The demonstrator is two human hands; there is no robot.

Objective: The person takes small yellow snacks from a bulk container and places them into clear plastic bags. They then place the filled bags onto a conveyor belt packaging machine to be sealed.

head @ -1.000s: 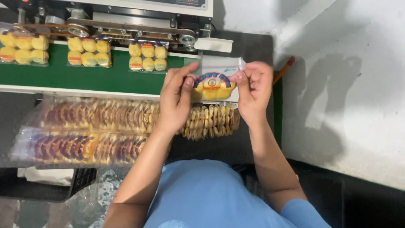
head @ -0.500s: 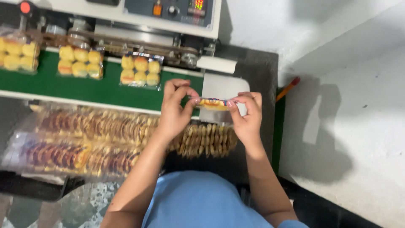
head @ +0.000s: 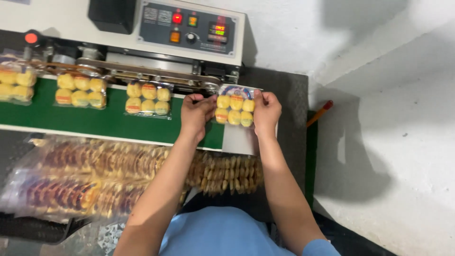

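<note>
My left hand [head: 196, 114] and right hand [head: 266, 111] each keep a pinching grip on a side of the clear packet of yellow cakes [head: 234, 110], held flat at the right end of the green conveyor belt [head: 95, 121]. Three more filled packets [head: 148, 98] ride the belt leftward, under the sealing machine [head: 189, 28]. Stacked packets [head: 95, 175] lie along the near edge. Nothing blocks the packet.

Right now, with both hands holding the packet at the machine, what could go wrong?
The left hand and right hand hold the packet of yellow sweets by its edges close to the sealing rail, so fingers might get caught. If the packet goes in tilted, it may seal crooked. It could crowd the packet ahead.
</note>
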